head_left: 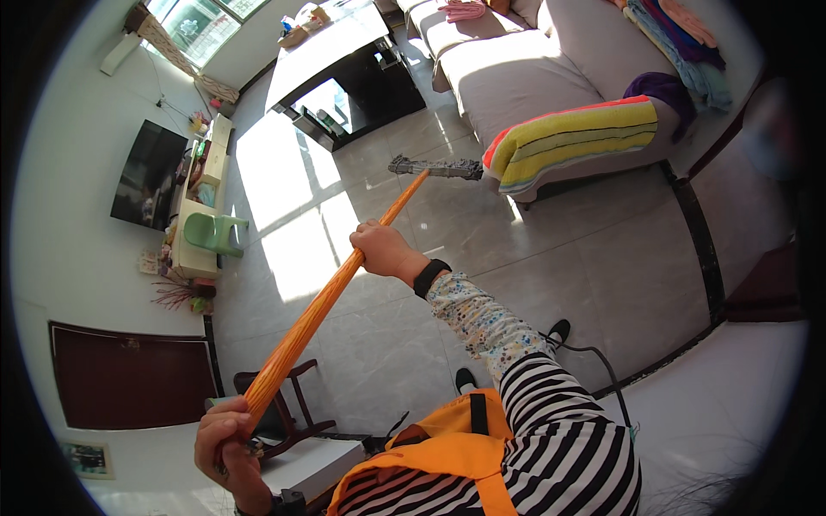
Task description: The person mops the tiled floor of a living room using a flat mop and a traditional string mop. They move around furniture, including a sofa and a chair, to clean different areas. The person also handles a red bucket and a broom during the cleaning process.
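Observation:
Both my hands are closed around the orange wood-grain handle of a mop [314, 316]. My left hand [225, 447] grips the handle near its upper end, at the lower left. Further down the handle, my right hand [385, 249] wraps around it, with a black band at the wrist. The grey mop head [439, 168] rests on the grey tiled floor [551, 275], close to the near end of the sofa. The handle slants from lower left to upper right, away from me.
The beige sofa [525, 73] has a yellow striped cloth [576, 138] over its arm. Beyond the mop head stands a black-and-white coffee table [353, 77]. On the left are a green plastic stool [211, 232], a TV cabinet [215, 159] and a dark wooden chair [297, 404]. A cable [607, 365] runs near my feet.

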Motion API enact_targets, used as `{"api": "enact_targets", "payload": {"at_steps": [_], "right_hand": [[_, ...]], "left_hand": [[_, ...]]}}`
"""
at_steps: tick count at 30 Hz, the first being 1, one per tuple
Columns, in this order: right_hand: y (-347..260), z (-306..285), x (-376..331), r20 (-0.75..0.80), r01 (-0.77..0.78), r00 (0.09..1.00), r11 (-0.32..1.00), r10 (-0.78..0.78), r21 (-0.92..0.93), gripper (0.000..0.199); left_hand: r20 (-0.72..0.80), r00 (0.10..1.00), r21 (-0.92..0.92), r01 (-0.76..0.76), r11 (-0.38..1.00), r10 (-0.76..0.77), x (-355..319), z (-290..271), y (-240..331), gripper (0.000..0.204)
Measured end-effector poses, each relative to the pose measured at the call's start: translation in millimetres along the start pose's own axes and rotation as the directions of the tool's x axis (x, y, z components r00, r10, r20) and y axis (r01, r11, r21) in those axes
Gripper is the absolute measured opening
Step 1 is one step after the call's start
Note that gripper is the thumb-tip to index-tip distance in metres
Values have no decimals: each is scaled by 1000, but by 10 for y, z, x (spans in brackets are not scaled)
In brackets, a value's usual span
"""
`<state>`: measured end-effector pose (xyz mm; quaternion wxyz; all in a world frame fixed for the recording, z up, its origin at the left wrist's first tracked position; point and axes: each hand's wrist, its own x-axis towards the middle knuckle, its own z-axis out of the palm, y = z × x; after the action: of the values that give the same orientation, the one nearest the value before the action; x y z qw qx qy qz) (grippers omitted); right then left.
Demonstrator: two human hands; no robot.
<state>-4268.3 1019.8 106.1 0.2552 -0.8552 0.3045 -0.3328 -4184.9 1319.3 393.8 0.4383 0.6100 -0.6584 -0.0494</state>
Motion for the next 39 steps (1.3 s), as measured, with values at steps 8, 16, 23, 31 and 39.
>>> {"api": "enact_targets", "payload": {"at_steps": [8,16,23,31,39], "right_hand": [[1476,793,-577,58,-355,932,934,358,-45,13],[350,1431,-1804,75,-380,923,925,378,17,14],[-476,1206,-2685,402,-317,862,947,310,-52,19],[486,118,-3232,-35,-525,851,848,524,-77,13],[1799,-1127,-3840,-263,-667,743,709,615,-229,13]], "left_hand": [[239,947,-56,233,971,-213,-305,1602,-835,17],[219,863,-44,474,879,-455,-852,468,-849,20],[405,667,128,636,761,-626,-1846,-992,-1460,41],[533,697,196,450,871,-480,-250,835,-651,26],[767,588,45,351,935,-257,405,2595,-128,29]]}}
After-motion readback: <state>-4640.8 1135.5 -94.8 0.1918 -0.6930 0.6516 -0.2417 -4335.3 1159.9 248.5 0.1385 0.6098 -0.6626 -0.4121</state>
